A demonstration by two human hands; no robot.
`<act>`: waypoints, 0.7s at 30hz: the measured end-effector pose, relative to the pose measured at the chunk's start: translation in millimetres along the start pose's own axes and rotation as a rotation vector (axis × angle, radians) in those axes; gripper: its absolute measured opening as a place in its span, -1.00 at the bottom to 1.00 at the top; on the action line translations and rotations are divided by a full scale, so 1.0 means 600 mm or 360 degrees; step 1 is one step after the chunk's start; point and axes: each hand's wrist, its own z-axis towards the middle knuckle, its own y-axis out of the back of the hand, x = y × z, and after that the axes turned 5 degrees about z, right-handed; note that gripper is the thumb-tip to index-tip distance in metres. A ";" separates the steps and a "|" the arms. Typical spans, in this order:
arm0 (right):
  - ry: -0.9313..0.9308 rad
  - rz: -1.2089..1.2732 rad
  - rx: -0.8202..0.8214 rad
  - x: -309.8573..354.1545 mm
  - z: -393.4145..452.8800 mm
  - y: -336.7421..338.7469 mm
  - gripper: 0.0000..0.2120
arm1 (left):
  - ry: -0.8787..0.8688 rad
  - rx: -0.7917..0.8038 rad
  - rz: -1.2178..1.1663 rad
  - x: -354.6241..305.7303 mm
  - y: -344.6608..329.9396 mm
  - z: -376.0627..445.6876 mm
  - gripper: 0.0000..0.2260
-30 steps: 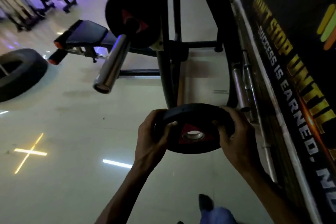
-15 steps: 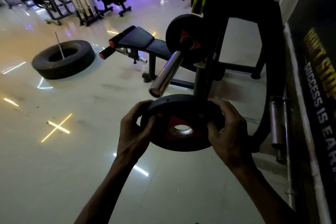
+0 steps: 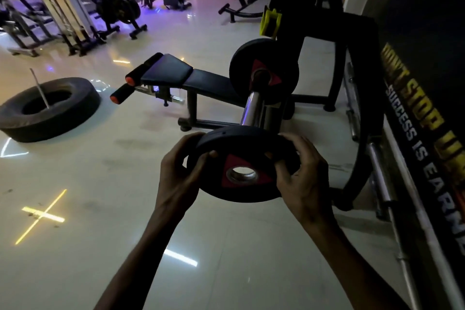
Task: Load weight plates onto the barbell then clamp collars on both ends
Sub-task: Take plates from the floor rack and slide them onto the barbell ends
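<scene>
A black weight plate [image 3: 241, 191] with a red triangle round its steel-lined hole is held tilted in front of me. My left hand [image 3: 176, 173] grips its left rim and my right hand [image 3: 304, 176] grips its right rim. Just beyond the plate's top edge the chrome barbell sleeve [image 3: 251, 111] points toward me; its tip is hidden behind the plate. Another black plate [image 3: 266, 58] with the same red triangle sits on the sleeve further in, against the rack. No collar is visible.
A black bench [image 3: 176, 73] with orange-tipped rollers stands left of the bar. A big tyre [image 3: 50, 113] lies on the pale floor at left. Spare bars [image 3: 377, 171] lean low along the lettered right wall. Machines fill the background.
The view has lifted and drawn closer to the rack. The plate in both hands has moved up to the end of the sleeve, whose tip is now covered by the plate's upper edge.
</scene>
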 end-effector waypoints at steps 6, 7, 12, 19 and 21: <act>0.0008 -0.0095 -0.0154 0.016 0.003 -0.030 -0.62 | -0.0040 0.0156 -0.0128 0.022 0.012 0.039 -0.74; 0.0010 -0.0112 -0.0170 0.019 0.006 -0.033 -0.61 | -0.0049 0.0164 -0.0144 0.024 0.013 0.046 -0.73; -0.0042 -0.0167 -0.0240 0.022 0.023 -0.055 -0.61 | -0.0031 0.0213 -0.0195 0.046 0.009 0.080 -0.68; 0.0024 -0.0143 -0.0233 0.011 0.068 -0.092 -0.61 | -0.0247 0.0343 -0.0185 0.058 -0.027 0.118 -0.56; 0.0091 -0.0245 -0.0206 0.004 0.080 -0.102 -0.53 | -0.0324 0.0400 -0.0056 0.061 -0.045 0.128 -0.47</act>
